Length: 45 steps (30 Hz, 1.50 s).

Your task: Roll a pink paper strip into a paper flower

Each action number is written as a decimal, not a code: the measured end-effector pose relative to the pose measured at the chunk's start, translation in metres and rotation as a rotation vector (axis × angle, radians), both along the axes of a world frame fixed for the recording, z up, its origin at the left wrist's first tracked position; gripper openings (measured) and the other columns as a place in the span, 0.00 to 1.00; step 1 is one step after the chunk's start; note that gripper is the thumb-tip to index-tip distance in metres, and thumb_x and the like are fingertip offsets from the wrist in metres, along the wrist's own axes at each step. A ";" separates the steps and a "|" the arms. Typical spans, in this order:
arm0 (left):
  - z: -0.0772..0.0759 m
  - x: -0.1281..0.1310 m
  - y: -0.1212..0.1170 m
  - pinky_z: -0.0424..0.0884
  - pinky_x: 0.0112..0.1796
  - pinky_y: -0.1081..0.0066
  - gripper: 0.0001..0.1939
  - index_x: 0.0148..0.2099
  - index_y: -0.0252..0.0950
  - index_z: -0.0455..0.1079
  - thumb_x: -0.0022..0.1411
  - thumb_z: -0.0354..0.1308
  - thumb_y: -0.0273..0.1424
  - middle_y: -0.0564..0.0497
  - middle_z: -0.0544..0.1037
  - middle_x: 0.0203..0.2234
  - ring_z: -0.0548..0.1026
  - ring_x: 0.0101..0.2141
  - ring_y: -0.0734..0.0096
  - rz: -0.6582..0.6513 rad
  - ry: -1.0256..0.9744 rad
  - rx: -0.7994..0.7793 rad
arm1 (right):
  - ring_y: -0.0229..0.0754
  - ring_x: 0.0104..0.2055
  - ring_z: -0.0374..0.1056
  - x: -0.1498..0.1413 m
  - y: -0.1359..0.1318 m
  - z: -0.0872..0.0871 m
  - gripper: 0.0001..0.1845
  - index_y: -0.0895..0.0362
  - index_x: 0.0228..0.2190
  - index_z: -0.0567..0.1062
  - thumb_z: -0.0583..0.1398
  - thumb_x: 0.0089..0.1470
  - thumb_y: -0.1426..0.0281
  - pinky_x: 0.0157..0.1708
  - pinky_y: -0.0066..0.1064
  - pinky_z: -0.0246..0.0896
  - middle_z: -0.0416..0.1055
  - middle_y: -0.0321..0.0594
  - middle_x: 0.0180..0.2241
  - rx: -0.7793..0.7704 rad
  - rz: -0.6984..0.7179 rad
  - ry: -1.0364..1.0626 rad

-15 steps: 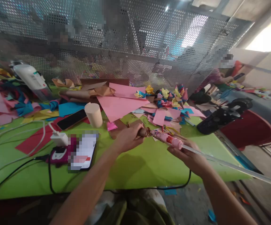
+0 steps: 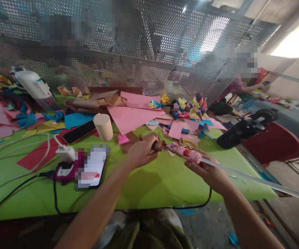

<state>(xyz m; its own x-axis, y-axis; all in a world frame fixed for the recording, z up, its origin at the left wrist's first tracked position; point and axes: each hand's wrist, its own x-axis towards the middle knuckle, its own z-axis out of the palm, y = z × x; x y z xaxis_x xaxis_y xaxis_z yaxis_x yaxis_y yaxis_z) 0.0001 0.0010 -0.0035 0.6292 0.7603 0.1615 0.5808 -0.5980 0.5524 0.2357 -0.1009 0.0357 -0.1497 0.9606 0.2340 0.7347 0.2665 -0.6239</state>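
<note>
My left hand (image 2: 140, 152) is closed on a small brown folded paper piece (image 2: 160, 146), pinched at its fingertips above the green table (image 2: 149, 186). My right hand (image 2: 210, 174) grips a pink glue gun (image 2: 185, 153) whose tip points left at the brown piece, nearly touching it. A long clear glue stick (image 2: 253, 180) runs out of the gun's back toward the right. A black cord (image 2: 191, 206) hangs below that hand.
A beige cup (image 2: 103, 126), a black phone (image 2: 79, 132), a second phone (image 2: 92, 167) with charger and cables (image 2: 22, 152) lie left. Pink, blue and brown paper sheets and folded paper pieces (image 2: 188, 107) crowd the back. A perforated metal screen stands behind. Another person sits far right.
The glue stick's far end has lifted slightly as my right hand tilted the gun a little. My left hand has hardly moved.
</note>
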 end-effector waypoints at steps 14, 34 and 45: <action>-0.002 0.000 0.001 0.70 0.37 0.65 0.16 0.51 0.40 0.62 0.60 0.54 0.33 0.48 0.77 0.41 0.78 0.39 0.58 0.001 -0.039 0.017 | 0.41 0.28 0.66 0.000 0.002 0.001 0.17 0.55 0.28 0.76 0.59 0.57 0.55 0.29 0.30 0.61 0.74 0.39 0.28 -0.058 -0.031 0.047; -0.004 -0.002 0.002 0.69 0.38 0.67 0.19 0.53 0.42 0.62 0.59 0.56 0.33 0.48 0.78 0.45 0.77 0.43 0.57 0.057 -0.048 -0.020 | 0.37 0.20 0.55 0.003 -0.001 -0.008 0.22 0.55 0.30 0.76 0.60 0.54 0.48 0.18 0.28 0.51 0.62 0.33 0.18 -0.153 -0.059 0.178; -0.011 -0.002 0.012 0.70 0.40 0.66 0.18 0.46 0.41 0.60 0.57 0.59 0.41 0.52 0.77 0.36 0.77 0.38 0.61 0.138 -0.333 -0.163 | 0.35 0.15 0.55 0.039 -0.006 -0.022 0.31 0.57 0.26 0.73 0.59 0.48 0.39 0.14 0.28 0.46 0.65 0.35 0.14 -0.046 -0.334 0.678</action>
<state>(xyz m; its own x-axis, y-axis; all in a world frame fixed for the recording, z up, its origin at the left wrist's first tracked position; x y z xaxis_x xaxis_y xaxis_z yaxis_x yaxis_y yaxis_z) -0.0021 0.0125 -0.0141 0.4530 0.8666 0.2095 0.4224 -0.4155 0.8055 0.2749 -0.1064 0.0134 0.3139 0.9405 0.1300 0.2232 0.0600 -0.9729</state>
